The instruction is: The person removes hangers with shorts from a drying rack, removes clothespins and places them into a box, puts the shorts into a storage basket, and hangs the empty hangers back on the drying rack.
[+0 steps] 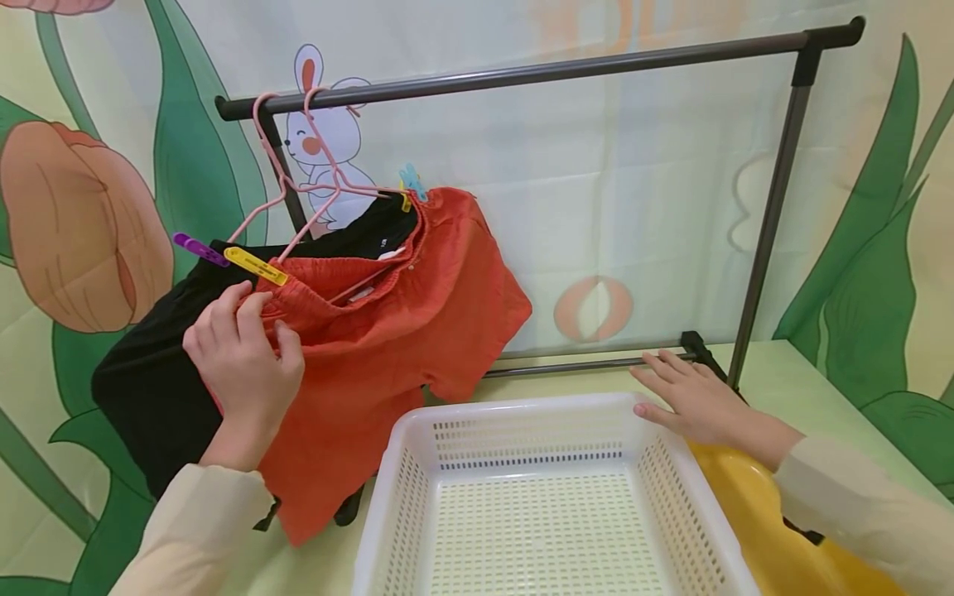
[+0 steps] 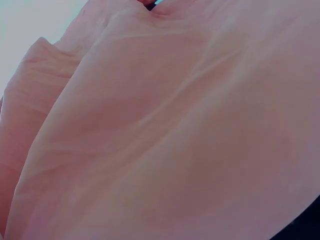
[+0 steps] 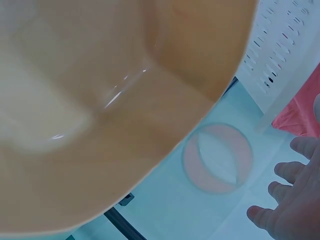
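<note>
Red shorts (image 1: 373,348) hang from a pink hanger (image 1: 338,178), held by a yellow clothespin (image 1: 256,266) and a light blue clothespin (image 1: 412,182). My left hand (image 1: 249,356) is at the shorts' waistband just below the yellow clothespin, fingers slightly bent, thumb apart. Pale red cloth (image 2: 160,125) fills most of the left wrist view. Behind, a black garment (image 1: 156,381) hangs on a second pink hanger with a purple clothespin (image 1: 199,248). My right hand (image 1: 693,397) is spread over the far right corner of a white basket (image 1: 522,410), holding nothing.
A dark metal rack bar (image 1: 522,76) runs above, with an upright (image 1: 771,215) at right. Right of the white basket stands a yellow basin (image 1: 745,488), seen close in the right wrist view. A printed backdrop with a rabbit and tulips hangs behind.
</note>
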Action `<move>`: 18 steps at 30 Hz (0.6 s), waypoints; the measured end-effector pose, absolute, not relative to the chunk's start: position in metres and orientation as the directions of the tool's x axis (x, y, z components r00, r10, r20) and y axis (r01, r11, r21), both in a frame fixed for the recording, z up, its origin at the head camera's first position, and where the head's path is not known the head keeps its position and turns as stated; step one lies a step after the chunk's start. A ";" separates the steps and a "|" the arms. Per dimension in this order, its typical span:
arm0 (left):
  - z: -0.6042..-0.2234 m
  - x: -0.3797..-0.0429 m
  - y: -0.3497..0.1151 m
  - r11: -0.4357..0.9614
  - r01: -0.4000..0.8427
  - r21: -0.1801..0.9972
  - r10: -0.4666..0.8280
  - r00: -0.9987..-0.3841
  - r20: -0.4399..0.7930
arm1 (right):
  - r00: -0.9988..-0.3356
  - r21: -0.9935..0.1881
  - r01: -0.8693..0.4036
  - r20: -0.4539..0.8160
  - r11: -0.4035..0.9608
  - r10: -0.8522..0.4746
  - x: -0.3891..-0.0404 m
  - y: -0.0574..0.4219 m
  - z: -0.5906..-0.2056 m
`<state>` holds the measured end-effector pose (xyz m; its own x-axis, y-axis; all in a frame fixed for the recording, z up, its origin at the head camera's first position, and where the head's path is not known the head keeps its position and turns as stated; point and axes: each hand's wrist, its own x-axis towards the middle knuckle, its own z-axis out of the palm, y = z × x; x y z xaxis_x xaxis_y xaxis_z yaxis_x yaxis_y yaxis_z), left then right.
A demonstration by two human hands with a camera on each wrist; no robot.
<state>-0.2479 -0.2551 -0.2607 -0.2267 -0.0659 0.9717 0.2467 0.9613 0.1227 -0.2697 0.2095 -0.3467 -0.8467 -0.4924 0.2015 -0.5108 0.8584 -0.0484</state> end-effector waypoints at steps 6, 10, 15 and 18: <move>-0.260 -0.249 -0.261 0.965 0.204 0.163 -0.107 -0.259 0.960 | -0.840 -0.041 -0.519 0.207 0.854 -0.501 -0.270 0.211 -0.349; -0.259 -0.249 -0.264 0.966 0.172 0.193 -0.134 -0.302 0.944 | -0.842 -0.045 -0.517 0.205 0.855 -0.499 -0.270 0.212 -0.350; -0.258 -0.248 -0.268 0.968 0.126 0.218 -0.159 -0.365 0.918 | -0.847 -0.060 -0.513 0.197 0.857 -0.493 -0.268 0.213 -0.351; -0.258 -0.249 -0.269 0.969 0.118 0.218 -0.158 -0.385 0.909 | -0.846 -0.063 -0.514 0.197 0.855 -0.495 -0.268 0.214 -0.352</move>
